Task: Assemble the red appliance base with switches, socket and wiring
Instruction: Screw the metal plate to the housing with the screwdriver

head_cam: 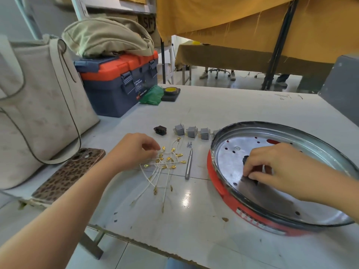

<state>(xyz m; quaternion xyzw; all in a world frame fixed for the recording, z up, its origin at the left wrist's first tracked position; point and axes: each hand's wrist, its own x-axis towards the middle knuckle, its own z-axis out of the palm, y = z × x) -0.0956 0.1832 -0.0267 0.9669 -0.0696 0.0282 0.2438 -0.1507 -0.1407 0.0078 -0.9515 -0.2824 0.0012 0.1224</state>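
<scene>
White and scuffed, the surface (pixel 223 105) fills most of the view, with a mustard-cloth table and chair legs in the room behind it. On the right lies the red appliance base (pixel 217 183), its round metal pan (pixel 231 158) facing up. The right hand (pixel 272 167) reaches into the pan, fingers curled down and pinching a small black part (pixel 245 159) against the metal floor. The left hand (pixel 136 150) hovers left of the base, fingers bent over a loose bundle of white wires (pixel 161 167) with gold terminals; its fingertips meet the nearest terminals, though whether it has one pinched cannot be told. Just right of the wires lies a grey screwdriver (pixel 188 164), between them and the base's rim. Beyond the wires a black socket (pixel 160 129) and a row of grey switches (pixel 191 132) sit in a line, the last one touching the rim. A leopard-print phone (pixel 70 173), canvas bag (pixel 37 105) and orange-lidded toolbox (pixel 118 82) stand at left.
</scene>
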